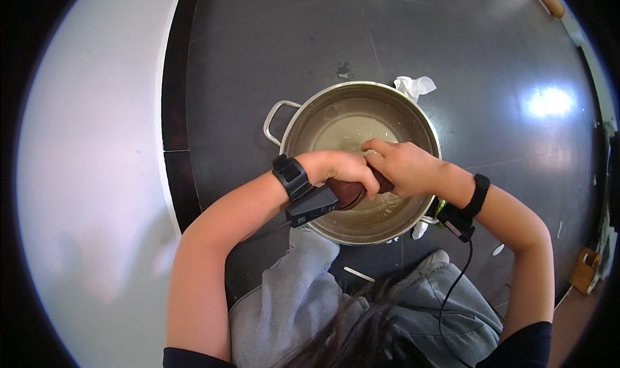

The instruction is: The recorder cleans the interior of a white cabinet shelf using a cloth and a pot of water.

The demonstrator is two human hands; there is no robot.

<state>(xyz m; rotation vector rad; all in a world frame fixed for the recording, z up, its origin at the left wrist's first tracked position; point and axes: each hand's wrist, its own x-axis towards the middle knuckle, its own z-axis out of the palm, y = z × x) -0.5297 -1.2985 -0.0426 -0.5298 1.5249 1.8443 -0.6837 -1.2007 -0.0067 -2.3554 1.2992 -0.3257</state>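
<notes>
A large metal pot (310, 106) with loop handles stands on the floor before me and holds cloudy water (356, 123). Over the water, my left hand (346, 167) grips a dark reddish-brown item (346, 193) with a smooth, rounded surface. What it is I cannot tell, since my hands cover much of it. My right hand (404, 167) holds the item's other end, close against the left fingers. Ripples show in the water below the right hand.
A crumpled white tissue (415, 87) lies by the pot's far right rim, another white scrap (420, 230) near its right handle. A white stick (359, 274) lies between my legs. The white wall (106, 125) rises at left. A black cable (453, 285) hangs from my right wrist device.
</notes>
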